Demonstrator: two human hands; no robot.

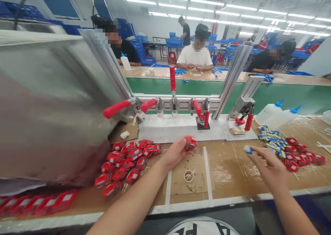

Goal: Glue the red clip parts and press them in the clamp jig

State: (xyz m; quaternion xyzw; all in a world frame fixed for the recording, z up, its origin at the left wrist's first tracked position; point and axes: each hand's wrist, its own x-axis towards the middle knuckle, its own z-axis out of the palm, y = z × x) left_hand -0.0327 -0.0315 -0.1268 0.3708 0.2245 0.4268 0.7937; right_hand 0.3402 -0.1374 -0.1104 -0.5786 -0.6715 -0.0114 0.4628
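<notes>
We are holding our left hand (178,151) over the brown wooden workbench (230,173), its fingertips pinching 1 small red moulded plastic part (190,141) just in front of the pale grey clamping plate (178,128). We are holding our right hand (269,164) further right, thumb and forefinger pinching 1 small white-and-blue piece (247,149), the other fingers loosely curled. We are seeing a heap of red-and-grey moulded parts (126,160) lying left of the left hand, and a mixed pile of blue-white pieces and red parts (287,148) lying just beyond the right hand. We are noting red-handled toggle clamps (170,104) standing along the plate, 2 translucent squeeze bottles with blue caps (276,115) lying at right, and a small white ring (189,175) resting on the taped cardboard square (196,183).
</notes>
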